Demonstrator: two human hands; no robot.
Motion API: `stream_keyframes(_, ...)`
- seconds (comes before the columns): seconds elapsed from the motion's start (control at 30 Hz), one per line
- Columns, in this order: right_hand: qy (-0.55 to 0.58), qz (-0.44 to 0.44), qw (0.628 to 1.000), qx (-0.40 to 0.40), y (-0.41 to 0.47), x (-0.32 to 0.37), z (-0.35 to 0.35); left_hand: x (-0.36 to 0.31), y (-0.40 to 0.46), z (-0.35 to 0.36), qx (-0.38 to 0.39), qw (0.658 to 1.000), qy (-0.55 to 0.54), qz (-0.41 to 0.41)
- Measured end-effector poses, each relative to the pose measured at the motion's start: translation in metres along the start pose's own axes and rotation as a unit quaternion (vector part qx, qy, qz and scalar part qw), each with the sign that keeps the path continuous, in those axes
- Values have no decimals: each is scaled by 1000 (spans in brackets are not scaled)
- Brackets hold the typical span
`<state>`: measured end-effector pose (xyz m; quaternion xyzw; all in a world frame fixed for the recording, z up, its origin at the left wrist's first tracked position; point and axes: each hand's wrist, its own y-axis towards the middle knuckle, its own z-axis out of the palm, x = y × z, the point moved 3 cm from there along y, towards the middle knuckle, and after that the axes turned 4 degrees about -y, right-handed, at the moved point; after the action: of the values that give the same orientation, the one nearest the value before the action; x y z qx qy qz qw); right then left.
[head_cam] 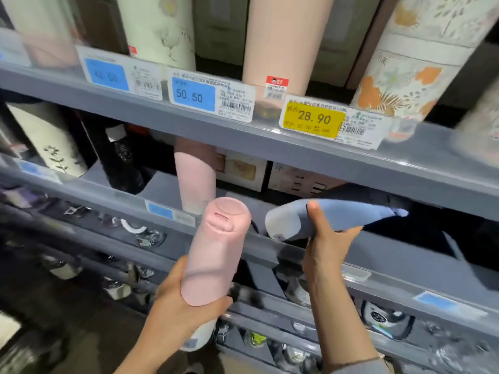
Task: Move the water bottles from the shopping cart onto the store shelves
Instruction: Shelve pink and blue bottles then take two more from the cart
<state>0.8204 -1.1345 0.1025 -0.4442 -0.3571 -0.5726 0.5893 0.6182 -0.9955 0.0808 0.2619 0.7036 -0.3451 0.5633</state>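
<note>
My left hand (175,306) grips a pink water bottle (216,252) around its lower part, lid up, tilted toward the middle shelf (378,271). My right hand (324,236) holds a blue water bottle (337,217) on its side, white base toward me, its top pushed under the upper shelf (243,130) into the middle shelf's opening. Another pink bottle (194,174) stands upright on that middle shelf just behind the one in my left hand. The shopping cart is out of view.
Tall pink and floral bottles (283,39) line the upper shelf above price tags (313,118). A black bottle (121,160) and boxes (243,168) stand farther back on the middle shelf. Lower shelves (310,319) hold more packaged goods.
</note>
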Motion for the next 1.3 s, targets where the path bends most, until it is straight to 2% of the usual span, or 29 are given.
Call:
stream_keyframes(0.33, -108, -54, 993, 4, 0, 12, 5, -5, 10, -24, -22, 998, -28, -49)
stream_keyframes(0.43, -176, -58, 983, -4, 5, 15, 4, -2, 26, -27, 0, 998, 7, -58)
stream_keyframes(0.6, -262, -81, 962, -11, 13, 18, 4, 8, 34, -41, 52, 997, -56, 4)
stream_keyframes(0.73, -328, -79, 941, 27, 12, 19, 7, 7, 37, -51, 89, 994, -42, 43)
stream_keyframes(0.97, -335, -98, 937, 12, 9, 13, 7, 9, 43, -58, 108, 992, -46, 42)
stream_keyframes(1.13, -339, -116, 933, 34, -5, 12, 1, 13, 49, -65, 130, 989, -39, 56)
stream_keyframes(1.23, -294, -195, 935, -33, -46, 21, -19, 12, 51, -66, 145, 987, -30, 65)
stream_keyframes(1.3, -245, -212, 945, -47, -82, 22, -24, 12, 54, -62, 149, 986, -18, 65)
